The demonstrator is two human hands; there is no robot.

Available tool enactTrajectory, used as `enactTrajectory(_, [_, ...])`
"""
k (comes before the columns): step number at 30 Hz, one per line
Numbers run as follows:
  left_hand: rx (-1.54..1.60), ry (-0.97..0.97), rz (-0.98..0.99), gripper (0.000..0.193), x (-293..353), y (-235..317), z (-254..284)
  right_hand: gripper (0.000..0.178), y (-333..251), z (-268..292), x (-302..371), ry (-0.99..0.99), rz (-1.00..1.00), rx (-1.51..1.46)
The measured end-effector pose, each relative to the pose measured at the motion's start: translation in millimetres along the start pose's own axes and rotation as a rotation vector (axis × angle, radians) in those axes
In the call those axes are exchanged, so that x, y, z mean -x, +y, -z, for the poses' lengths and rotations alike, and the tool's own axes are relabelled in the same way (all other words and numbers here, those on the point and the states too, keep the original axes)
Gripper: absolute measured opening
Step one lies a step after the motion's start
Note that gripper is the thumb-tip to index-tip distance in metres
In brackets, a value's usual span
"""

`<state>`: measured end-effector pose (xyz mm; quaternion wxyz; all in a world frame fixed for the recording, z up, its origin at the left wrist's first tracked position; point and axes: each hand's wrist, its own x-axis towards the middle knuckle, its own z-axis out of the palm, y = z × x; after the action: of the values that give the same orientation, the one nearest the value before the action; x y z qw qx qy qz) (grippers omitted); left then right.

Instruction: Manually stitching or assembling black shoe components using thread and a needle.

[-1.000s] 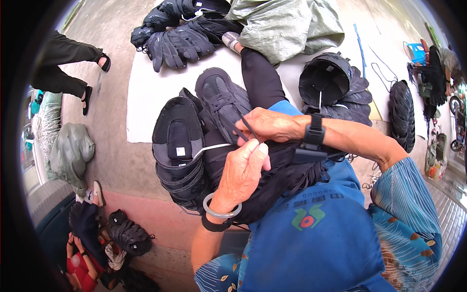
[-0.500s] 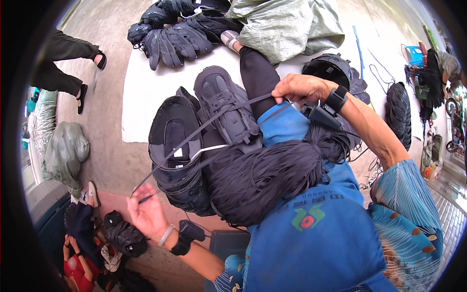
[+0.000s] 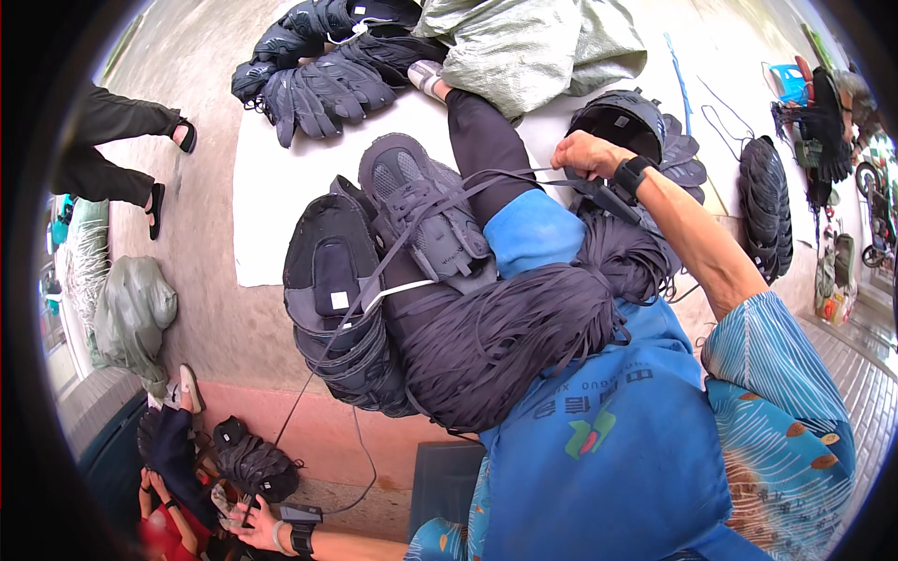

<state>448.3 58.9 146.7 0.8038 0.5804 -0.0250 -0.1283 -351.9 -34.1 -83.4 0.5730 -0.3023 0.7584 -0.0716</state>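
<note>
A dark grey shoe upper [image 3: 426, 206] with laces threaded through its eyelets lies across my lap, toe pointing away. My right hand [image 3: 591, 154] is closed in a fist on one stretch of dark shoelace [image 3: 398, 241], right of the upper. From the upper, the lace runs down and left to my left hand [image 3: 257, 526], low at the left edge, whose fingers pinch its end. Left of the upper stands a nested stack of black shoe uppers [image 3: 339, 280]. A thick bundle of loose dark laces [image 3: 510, 341] rests on my lap, over the blue apron [image 3: 608, 467].
Uppers in a curved row [image 3: 327, 98] and a pale green sack [image 3: 538, 47] lie on a white sheet [image 3: 267, 206] ahead. More stacked uppers [image 3: 765, 210] are at the right. At the left, another person's legs [image 3: 122, 126] stand; a person in red [image 3: 168, 524] sits lower down.
My left hand has swung down and left, drawing its lace out longer. My right hand has shifted slightly right and up, and the lace loop near it has narrowed.
</note>
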Motion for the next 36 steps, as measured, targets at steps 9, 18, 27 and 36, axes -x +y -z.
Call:
enactTrajectory(9, [-0.216, -0.855, 0.108, 0.034, 101.5, -43.6, -76.7, 0.017, -101.4, -57.8, 71.8, 0.290, 1.317, 0.331])
enactTrajectory(18, [-0.960, -1.585, 0.116, 0.030, 349.6, -197.6, -160.1, 0.026, -130.7, -129.1, 91.7, 0.201, 1.190, 0.717])
enactTrajectory(27, [-1.141, -1.754, 0.300, 0.027, 354.5, -239.6, -158.2, 0.019, -118.2, -117.1, 82.6, 0.158, 1.272, 0.670])
enactTrajectory(36, [-1.223, -1.706, -0.185, 0.026, 347.2, -243.4, -170.3, 0.020, -98.6, -78.5, 96.0, 0.064, 1.136, 0.791])
